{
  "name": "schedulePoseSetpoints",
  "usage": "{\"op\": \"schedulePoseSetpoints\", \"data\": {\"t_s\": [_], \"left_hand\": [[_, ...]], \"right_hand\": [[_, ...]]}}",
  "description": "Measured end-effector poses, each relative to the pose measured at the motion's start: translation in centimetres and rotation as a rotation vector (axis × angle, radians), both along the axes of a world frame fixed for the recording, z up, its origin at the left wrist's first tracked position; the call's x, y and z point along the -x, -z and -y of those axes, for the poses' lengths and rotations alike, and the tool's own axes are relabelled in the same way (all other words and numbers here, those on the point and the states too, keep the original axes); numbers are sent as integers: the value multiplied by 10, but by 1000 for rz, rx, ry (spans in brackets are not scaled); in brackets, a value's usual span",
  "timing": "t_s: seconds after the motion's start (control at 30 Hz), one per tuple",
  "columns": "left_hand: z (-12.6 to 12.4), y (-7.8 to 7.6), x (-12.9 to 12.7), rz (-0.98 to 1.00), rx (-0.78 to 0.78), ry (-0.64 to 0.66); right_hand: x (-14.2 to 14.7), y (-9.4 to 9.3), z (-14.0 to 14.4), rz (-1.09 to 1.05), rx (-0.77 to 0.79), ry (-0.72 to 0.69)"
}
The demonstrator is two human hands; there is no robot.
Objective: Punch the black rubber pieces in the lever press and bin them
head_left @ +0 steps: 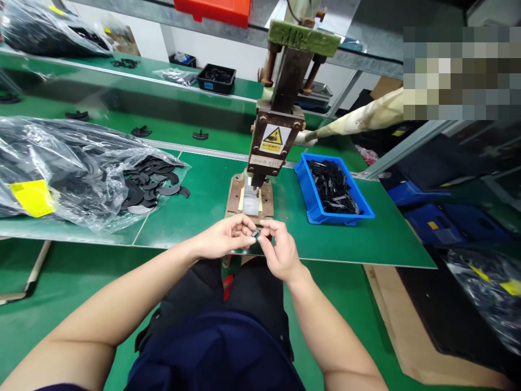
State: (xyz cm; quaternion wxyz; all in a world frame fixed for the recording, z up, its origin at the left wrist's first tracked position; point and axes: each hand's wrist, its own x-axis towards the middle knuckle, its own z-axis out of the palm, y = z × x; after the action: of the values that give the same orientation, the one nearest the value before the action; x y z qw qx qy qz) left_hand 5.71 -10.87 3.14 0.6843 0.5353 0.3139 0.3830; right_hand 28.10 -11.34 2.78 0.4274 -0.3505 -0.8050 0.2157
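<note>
My left hand point(228, 234) and my right hand point(280, 248) meet over the front edge of the green bench. Between their fingertips they pinch a small dark part point(255, 233), mostly covered by the fingers, so its exact kind does not show. Just beyond the hands stands a hand press point(280, 81) with a warning label. Its base plate point(234, 200) carries a pale metal block point(251, 205) under the ram. The press's wrapped lever point(362, 115) reaches out to the right.
Left on the bench lies a clear plastic bag point(81, 163) spilling curved black pieces point(150, 182). A blue bin point(358, 218) of thin black parts stands right of the press. Behind, a belt point(171, 122) carries scattered black parts. A black tray point(215, 87) sits farther back.
</note>
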Motion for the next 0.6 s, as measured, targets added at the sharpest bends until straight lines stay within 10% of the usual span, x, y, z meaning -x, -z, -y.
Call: {"op": "schedulePoseSetpoints", "data": {"t_s": [0.33, 0.6], "left_hand": [[-79, 27, 22, -204, -281, -486], [-116, 26, 27, -888, -843, -357]], "right_hand": [[-52, -41, -39, -194, -24, 243], [-43, -170, -86, -541, -498, 131]]}}
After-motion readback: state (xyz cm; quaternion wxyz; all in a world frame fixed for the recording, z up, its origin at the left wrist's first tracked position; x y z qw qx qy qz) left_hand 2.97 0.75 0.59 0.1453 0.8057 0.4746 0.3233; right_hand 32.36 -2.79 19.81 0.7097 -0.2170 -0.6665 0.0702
